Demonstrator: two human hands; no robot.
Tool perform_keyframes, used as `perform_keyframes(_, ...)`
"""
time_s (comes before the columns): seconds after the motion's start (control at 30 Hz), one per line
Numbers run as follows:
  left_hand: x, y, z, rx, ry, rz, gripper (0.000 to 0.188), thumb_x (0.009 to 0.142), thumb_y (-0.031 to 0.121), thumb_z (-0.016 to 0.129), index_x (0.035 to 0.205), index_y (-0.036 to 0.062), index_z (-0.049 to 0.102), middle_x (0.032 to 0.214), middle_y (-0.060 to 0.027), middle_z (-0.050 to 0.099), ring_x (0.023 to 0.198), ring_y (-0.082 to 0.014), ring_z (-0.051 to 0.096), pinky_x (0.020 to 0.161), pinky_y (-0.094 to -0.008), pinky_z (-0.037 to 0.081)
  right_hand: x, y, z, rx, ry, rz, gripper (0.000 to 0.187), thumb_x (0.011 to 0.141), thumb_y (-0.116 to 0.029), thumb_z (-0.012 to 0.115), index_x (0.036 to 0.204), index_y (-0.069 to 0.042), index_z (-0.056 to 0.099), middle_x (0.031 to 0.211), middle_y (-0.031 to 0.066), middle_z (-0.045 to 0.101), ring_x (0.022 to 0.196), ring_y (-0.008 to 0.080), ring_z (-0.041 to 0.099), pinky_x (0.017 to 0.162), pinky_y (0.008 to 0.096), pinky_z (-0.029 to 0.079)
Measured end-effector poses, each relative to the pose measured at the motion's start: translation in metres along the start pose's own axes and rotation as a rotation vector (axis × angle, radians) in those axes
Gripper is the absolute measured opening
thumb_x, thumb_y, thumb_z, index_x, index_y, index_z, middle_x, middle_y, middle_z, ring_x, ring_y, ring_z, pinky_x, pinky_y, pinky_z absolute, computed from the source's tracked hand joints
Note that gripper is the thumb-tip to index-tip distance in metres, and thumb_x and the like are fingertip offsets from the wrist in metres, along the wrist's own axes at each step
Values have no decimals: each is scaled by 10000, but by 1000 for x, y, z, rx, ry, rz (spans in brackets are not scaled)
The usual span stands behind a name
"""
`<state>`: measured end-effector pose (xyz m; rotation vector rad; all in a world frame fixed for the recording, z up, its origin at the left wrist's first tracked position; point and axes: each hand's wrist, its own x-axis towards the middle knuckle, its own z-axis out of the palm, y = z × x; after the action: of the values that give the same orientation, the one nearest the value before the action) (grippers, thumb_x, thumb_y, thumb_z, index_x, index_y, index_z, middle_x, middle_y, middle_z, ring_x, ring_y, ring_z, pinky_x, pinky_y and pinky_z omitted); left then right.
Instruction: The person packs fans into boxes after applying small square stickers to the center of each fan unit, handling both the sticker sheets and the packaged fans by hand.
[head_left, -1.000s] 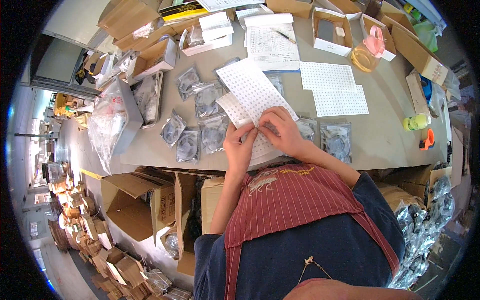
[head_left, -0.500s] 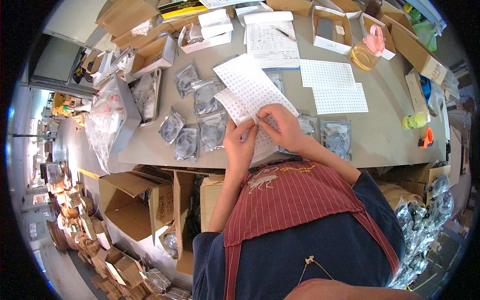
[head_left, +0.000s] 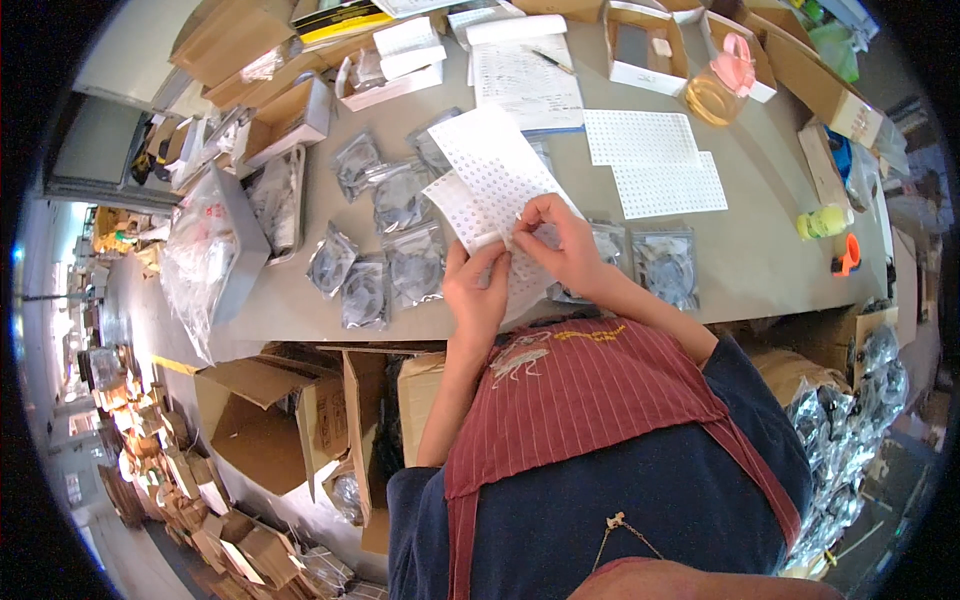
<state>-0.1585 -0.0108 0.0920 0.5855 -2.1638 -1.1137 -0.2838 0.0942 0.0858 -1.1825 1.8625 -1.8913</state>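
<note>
White sheets of small round stickers (head_left: 495, 150) are held up over the table in front of me, overlapping and slightly curled. My left hand (head_left: 477, 292) pinches their lower edge between thumb and fingers. Close beside it, my right hand (head_left: 560, 243) has its thumb and forefinger pressed together at the same edge; whether a single sticker is between them is too small to make out. Around the sheets lie several clear bags with dark coiled parts, among them one bag (head_left: 416, 262) left of my hands and another bag (head_left: 665, 268) to their right.
Two more sticker sheets (head_left: 668, 185) lie flat to the right. Behind them are a clipboard with papers (head_left: 525, 85), a pink-lidded jug (head_left: 718, 92) and open boxes (head_left: 645, 75). A grey bin with plastic (head_left: 225, 230) stands left; a yellow-green bottle (head_left: 825, 222) and orange tape holder (head_left: 848, 255) sit right.
The view has shifted slightly, so things on the table appear a little farther left. My right fingertips have moved slightly up along the sheet edge; my left hand keeps its pinch.
</note>
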Motion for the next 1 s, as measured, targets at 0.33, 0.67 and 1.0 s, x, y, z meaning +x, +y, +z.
perform_keyframes(0.33,-5,-29,-32,-128,84,-195,172,801,17,732,954,-61,713,1029,-96,622,965,-191,585,872,-301,444,-83,33,-116,-602,304,190,324,812,-1,666,1096,-29,511,871,133,656,846,266,661,774,366,517)
perform_keyframes(0.67,13,-32,-36,-196,39,-280,181,813,13,721,975,-65,701,1033,-101,610,988,-195,576,895,-306,435,-121,39,-131,-1085,63,70,358,777,38,551,1129,-26,541,840,130,648,853,311,626,811,402,488)
perform_keyframes(1.0,26,-58,-55,-234,20,-327,183,812,-16,697,986,-72,699,1085,-104,617,1004,-187,579,905,-294,435,-109,16,-117,-576,200,368,264,851,-110,626,1094,-25,569,820,110,681,771,249,661,696,365,518)
